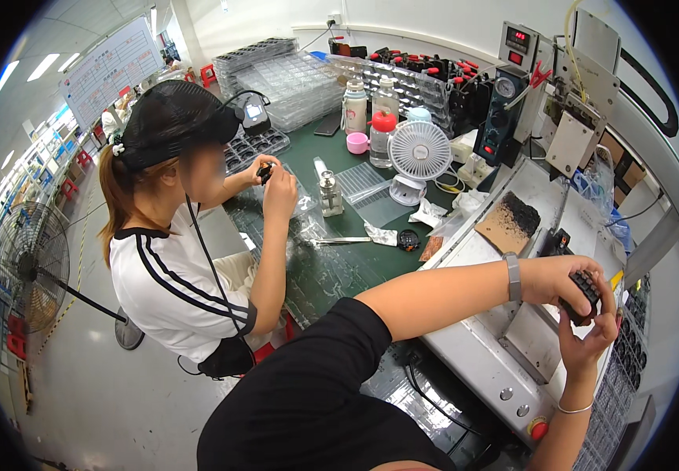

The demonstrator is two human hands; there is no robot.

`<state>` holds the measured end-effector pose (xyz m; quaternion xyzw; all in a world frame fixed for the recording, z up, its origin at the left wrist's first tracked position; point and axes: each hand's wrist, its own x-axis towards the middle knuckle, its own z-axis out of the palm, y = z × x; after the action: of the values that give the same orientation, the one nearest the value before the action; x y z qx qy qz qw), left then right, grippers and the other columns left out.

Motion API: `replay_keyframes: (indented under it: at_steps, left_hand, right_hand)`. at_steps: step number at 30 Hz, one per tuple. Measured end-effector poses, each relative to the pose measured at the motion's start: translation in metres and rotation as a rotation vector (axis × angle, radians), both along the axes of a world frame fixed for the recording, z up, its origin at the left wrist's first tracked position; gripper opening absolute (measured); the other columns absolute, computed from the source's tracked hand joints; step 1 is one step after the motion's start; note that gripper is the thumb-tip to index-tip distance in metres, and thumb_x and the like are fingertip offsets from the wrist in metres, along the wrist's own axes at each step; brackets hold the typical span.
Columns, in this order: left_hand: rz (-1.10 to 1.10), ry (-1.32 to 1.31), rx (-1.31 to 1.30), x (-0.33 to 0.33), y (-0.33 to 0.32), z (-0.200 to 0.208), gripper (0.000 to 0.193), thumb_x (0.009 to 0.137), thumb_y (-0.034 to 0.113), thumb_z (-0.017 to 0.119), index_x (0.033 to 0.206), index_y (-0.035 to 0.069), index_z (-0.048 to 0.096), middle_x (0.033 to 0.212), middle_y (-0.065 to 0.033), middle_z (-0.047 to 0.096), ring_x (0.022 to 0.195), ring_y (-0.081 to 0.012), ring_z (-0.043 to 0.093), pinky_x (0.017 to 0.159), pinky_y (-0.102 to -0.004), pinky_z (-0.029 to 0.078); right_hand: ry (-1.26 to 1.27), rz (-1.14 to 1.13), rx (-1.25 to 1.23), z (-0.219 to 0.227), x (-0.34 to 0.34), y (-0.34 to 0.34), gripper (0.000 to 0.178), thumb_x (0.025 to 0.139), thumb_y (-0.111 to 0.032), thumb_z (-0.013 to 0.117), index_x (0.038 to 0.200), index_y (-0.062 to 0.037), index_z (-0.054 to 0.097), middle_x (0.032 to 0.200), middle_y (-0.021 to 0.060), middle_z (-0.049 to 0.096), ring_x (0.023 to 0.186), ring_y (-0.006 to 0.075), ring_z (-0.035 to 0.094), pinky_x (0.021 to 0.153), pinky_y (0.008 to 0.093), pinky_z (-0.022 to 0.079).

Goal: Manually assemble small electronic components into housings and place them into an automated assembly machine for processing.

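Observation:
At the right, above the metal bed of a machine, I hold a small black part [581, 295] with rows of raised, key-like blocks. My left hand [545, 278], reaching over from the left with a grey band on its wrist, has its fingers closed about the part's upper side. From below, my right hand [588, 339] closes on the same part with thumb and fingers, a thin bracelet on its wrist. Just left of my hands, on the machine bed, stands a dark fixture [557, 242]. Behind it lies a brown pad [496, 230] smeared with black.
A co-worker [174, 259] in a black cap sits at the left, handling a small dark part. The green bench [331, 279] bears a white fan [419, 151], a glass bottle [329, 194] and tweezers [342, 241]. A red button [538, 429] sits on the machine's front.

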<state>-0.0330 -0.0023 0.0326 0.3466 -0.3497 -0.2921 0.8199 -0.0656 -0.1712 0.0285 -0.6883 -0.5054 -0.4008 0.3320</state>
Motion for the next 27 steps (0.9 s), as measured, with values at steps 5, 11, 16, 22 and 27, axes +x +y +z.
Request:
replay_keyframes:
  at_steps: [5,11,16,22,27]
  left_hand:
    - [-0.020,0.059,-0.067,-0.001,0.004,0.000,0.086,0.068,0.001,0.074,0.139,0.001,0.026,0.114,-0.0123,0.052,0.100,-0.0231,0.059,0.085,-0.0379,0.053]
    - [0.009,0.104,-0.115,-0.001,0.003,0.001,0.082,0.071,0.004,0.074,0.138,0.002,0.027,0.112,-0.0127,0.052,0.101,-0.0243,0.060,0.086,-0.0396,0.054]
    - [0.070,0.157,-0.140,-0.005,0.005,0.004,0.074,0.076,0.006,0.071,0.136,0.003,0.028,0.112,-0.0151,0.054,0.096,-0.0258,0.063,0.086,-0.0406,0.055]
    - [0.148,0.234,-0.170,0.002,-0.001,0.001,0.064,0.080,0.007,0.069,0.132,0.004,0.031,0.106,-0.0169,0.060,0.092,-0.0270,0.065,0.085,-0.0422,0.055]
    - [0.195,0.220,-0.153,0.007,-0.002,-0.001,0.064,0.081,0.007,0.068,0.132,0.004,0.030,0.106,-0.0152,0.059,0.091,-0.0259,0.065,0.082,-0.0413,0.056]
  right_hand:
    - [-0.037,-0.224,-0.100,0.005,-0.005,-0.001,0.043,0.074,0.000,0.072,0.109,-0.0037,0.046,0.133,0.0249,0.046,0.120,0.0403,0.050,0.095,0.0437,0.046]
    - [-0.050,-0.284,-0.143,0.006,-0.006,-0.006,0.052,0.074,0.001,0.071,0.120,-0.0044,0.046,0.135,0.0228,0.045,0.121,0.0398,0.049,0.098,0.0456,0.044]
    - [0.079,-0.276,-0.106,0.006,-0.010,-0.005,0.062,0.074,-0.002,0.066,0.131,-0.0026,0.040,0.138,0.0222,0.040,0.128,0.0374,0.042,0.104,0.0452,0.036]
    - [0.161,-0.181,0.143,0.007,-0.006,-0.001,0.069,0.079,-0.013,0.060,0.137,0.0008,0.026,0.142,0.0188,0.035,0.132,0.0335,0.034,0.110,0.0448,0.026]
    - [0.189,-0.361,-0.093,0.017,-0.011,-0.003,0.057,0.080,-0.023,0.059,0.130,-0.0022,0.040,0.144,0.0192,0.032,0.136,0.0343,0.027,0.109,0.0468,0.022]
